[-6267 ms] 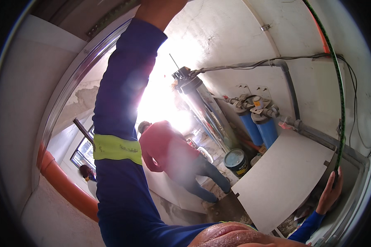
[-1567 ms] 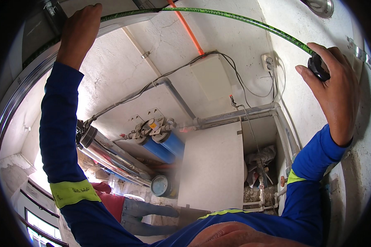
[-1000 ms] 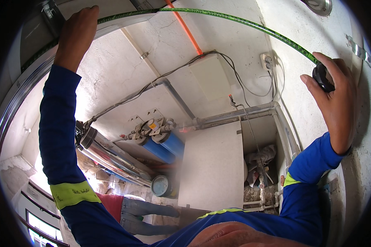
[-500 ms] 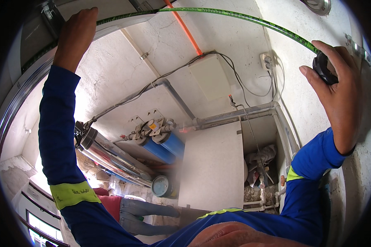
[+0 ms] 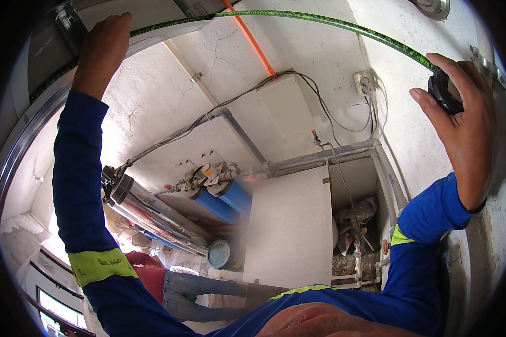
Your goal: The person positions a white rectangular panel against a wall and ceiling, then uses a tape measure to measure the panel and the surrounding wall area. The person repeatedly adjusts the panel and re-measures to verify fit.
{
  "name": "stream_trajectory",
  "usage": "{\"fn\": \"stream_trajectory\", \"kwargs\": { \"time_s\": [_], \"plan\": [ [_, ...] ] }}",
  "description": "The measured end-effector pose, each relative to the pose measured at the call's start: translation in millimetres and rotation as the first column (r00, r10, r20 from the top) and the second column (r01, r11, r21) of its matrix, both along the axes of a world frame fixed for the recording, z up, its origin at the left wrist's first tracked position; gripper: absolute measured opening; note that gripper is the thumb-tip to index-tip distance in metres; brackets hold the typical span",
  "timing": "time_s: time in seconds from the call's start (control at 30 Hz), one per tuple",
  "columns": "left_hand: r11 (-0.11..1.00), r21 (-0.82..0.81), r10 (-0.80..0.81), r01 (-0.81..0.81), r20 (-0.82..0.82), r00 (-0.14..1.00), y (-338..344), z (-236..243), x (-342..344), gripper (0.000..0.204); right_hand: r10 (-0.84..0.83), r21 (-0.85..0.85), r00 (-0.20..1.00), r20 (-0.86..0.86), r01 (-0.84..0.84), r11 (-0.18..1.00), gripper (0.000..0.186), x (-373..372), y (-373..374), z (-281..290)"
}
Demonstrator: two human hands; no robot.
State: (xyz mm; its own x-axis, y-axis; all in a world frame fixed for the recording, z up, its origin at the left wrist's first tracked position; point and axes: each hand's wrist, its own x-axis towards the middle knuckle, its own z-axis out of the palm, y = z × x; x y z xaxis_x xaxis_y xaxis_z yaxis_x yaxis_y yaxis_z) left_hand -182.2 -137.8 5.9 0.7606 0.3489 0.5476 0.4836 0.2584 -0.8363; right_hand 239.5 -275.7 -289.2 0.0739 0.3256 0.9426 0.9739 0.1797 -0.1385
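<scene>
My left hand (image 5: 101,50) is closed on the green tape measure blade (image 5: 320,21) at the upper left, against a metal frame (image 5: 67,31); its fingertips are hidden. The blade arches across the top of the view to the black tape case (image 5: 445,91) at the upper right. My right hand (image 5: 461,126) grips that case between thumb and fingers, beside the white side wall (image 5: 399,39) and a metal pipe clamp (image 5: 492,70).
Below are two blue filter housings (image 5: 216,199), a steel cylinder (image 5: 152,210), a bucket (image 5: 219,253), a pale board (image 5: 287,230), grey pipes (image 5: 343,151), cables and a pale box (image 5: 284,104). A person in red shirt and jeans (image 5: 180,292) is at lower left.
Since the oldest frame, my right hand has risen from lower right to upper right and the tape now spans overhead. Over the last second, that hand shifted slightly up and rightward.
</scene>
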Motion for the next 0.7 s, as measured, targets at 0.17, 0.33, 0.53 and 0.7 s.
{"fn": "stream_trajectory", "kwargs": {
  "time_s": [0.17,0.33,0.53,0.7],
  "plan": [
    [1.0,0.006,0.024,-0.024,0.019,1.0,1,1,-1,0.012,-0.02,0.027,0.999,0.032,0.019,0.999,0.045,-1,1,-1],
    [0.999,0.01,0.036,-0.036,0.032,0.999,5,2,-6,0.016,-0.015,0.013,1.0,-0.001,0.015,1.0,0.046,-8,1,-1],
    [0.992,0.107,-0.064,0.071,-0.067,0.996,3,5,3,0.019,-0.051,-0.123,0.952,-0.302,0.014,0.992,0.044,-36,21,-64],
    [0.975,0.211,-0.061,0.072,-0.058,0.996,-6,-2,32,0.009,0.115,-0.159,0.822,-0.558,-0.242,0.957,0.04,-62,80,-212]
  ]
}}
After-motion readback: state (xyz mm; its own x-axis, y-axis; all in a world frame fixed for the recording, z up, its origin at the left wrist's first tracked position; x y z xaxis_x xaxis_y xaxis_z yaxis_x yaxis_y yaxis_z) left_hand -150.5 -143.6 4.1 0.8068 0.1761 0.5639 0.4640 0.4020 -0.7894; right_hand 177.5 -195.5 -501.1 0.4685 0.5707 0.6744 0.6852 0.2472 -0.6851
